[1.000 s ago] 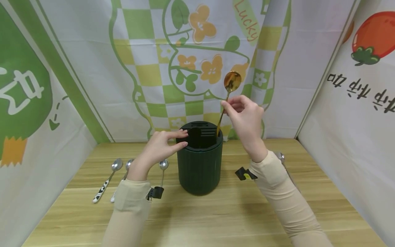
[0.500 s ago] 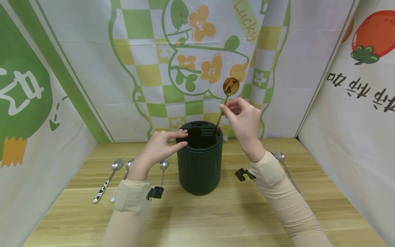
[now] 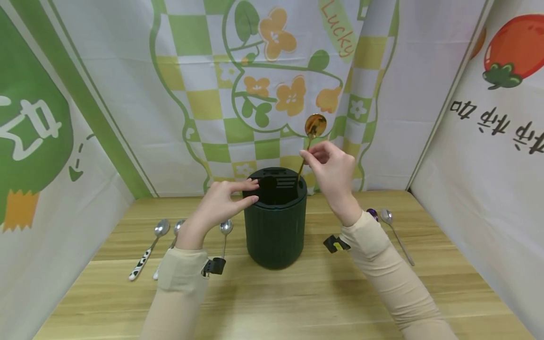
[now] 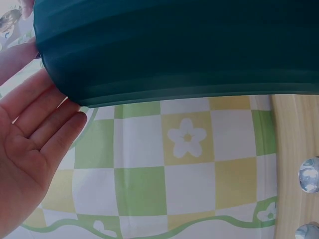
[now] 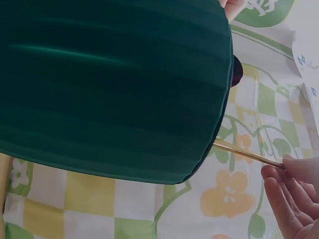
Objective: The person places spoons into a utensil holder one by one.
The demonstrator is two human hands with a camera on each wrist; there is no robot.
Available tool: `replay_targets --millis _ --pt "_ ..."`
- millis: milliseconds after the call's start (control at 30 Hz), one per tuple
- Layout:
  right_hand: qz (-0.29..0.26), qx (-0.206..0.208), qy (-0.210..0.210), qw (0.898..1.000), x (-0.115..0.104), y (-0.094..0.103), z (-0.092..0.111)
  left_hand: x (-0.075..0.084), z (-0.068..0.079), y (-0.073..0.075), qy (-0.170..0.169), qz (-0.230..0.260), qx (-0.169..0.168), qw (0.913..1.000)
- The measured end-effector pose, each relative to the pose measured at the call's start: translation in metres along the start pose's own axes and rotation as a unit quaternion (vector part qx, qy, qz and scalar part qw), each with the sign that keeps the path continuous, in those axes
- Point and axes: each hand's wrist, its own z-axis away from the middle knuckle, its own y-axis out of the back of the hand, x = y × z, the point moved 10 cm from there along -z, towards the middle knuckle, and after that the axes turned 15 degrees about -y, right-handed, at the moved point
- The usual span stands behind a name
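Note:
A dark green ribbed utensil holder (image 3: 275,236) stands upright on the table, its black slotted top facing up. My left hand (image 3: 223,200) touches the left side of its rim; in the left wrist view that hand's fingers (image 4: 62,130) lie fairly straight against the edge. Between thumb and fingers, my right hand (image 3: 333,177) pinches a golden spoon (image 3: 315,125) by its handle. The bowl points up, and the handle's lower end is inside the opening at the right of the top. In the right wrist view the golden handle (image 5: 244,151) runs past the holder's rim.
Left on the wooden table (image 3: 272,307) lie a cow-print-handled spoon (image 3: 146,252), a second spoon (image 3: 178,226) partly behind the left arm, and a silver spoon (image 3: 225,229). To the right lie a silver spoon (image 3: 397,236) and a purple one (image 3: 372,214), mostly hidden. Printed cloth walls surround the table.
My right hand has moved down and slightly left, lowering the golden spoon further into the holder. The purple spoon has come into view beside the right sleeve. My left hand has stayed put.

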Motion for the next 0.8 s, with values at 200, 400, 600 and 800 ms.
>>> replay_targets --millis 200,400,600,800 --pt "0.017 -0.002 0.0 1.0 0.003 -0.003 0.003 -0.003 0.0 -0.001 0.008 -0.004 -0.006 0.9999" --pt "0.029 -0.019 -0.015 0.999 0.009 -0.011 0.006 -0.002 0.001 -0.001 0.007 0.0 -0.004 1.0" --pt "0.027 -0.038 -0.028 0.998 0.013 -0.016 0.01 0.0 0.001 0.0 0.004 -0.001 -0.001 1.0" --pt "0.035 -0.049 -0.034 0.998 0.015 -0.02 0.012 0.002 0.0 0.001 0.001 -0.005 0.002 1.0"
